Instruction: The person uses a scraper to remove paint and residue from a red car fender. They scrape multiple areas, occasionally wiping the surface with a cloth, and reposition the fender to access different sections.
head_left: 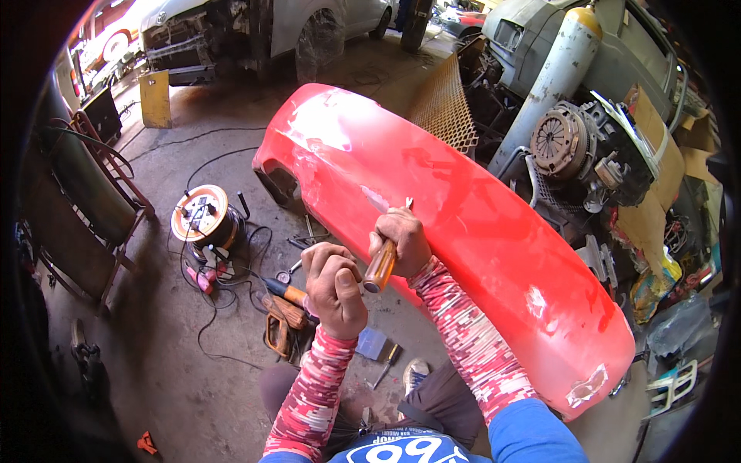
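A red car bumper (478,208) lies slantwise across the middle, with a torn, whitish scuffed patch (376,198) near its centre. Over that part, my right hand (404,236) is closed around a screwdriver (380,268). Its amber handle points back toward me, and a short bit of metal shows beyond my knuckles. To the left of the handle's end, my left hand (335,292) is held up with its fingers curled in, apart from the screwdriver. Whatever it may hold is hidden by the fingers.
Left of the bumper stands an orange cable reel (202,216) with cords across the floor. An orange-handled power tool (279,320) and another screwdriver (387,366) lie near my legs. A gas cylinder (549,85) and a clutch assembly (563,140) crowd the right; a partly stripped car (231,38) stands behind.
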